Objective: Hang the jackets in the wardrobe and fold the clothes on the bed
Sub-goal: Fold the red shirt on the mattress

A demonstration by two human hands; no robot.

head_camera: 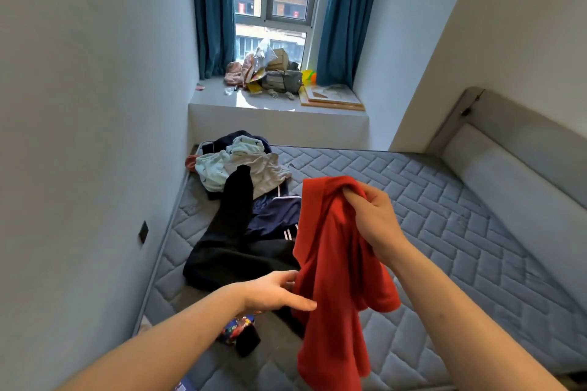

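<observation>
A red shirt (pixel 333 263) hangs in the air over the bare quilted mattress (pixel 444 232). My right hand (pixel 371 213) grips it by a bunched upper edge. My left hand (pixel 276 290) reaches to the shirt's lower left edge with its fingers stretched out and touching the cloth. Behind the shirt, black trousers (pixel 228 244) lie spread on the mattress, with a navy garment with white stripes (pixel 276 216) beside them. A heap of pale and dark clothes (pixel 241 162) sits at the mattress's far left corner.
A grey wall (pixel 79 136) runs close along the left. A padded headboard (pixel 524 174) bounds the right side. The window ledge (pixel 270 105) at the back holds boxes, bags and a board. A small colourful patterned item (pixel 236 328) lies near my left forearm.
</observation>
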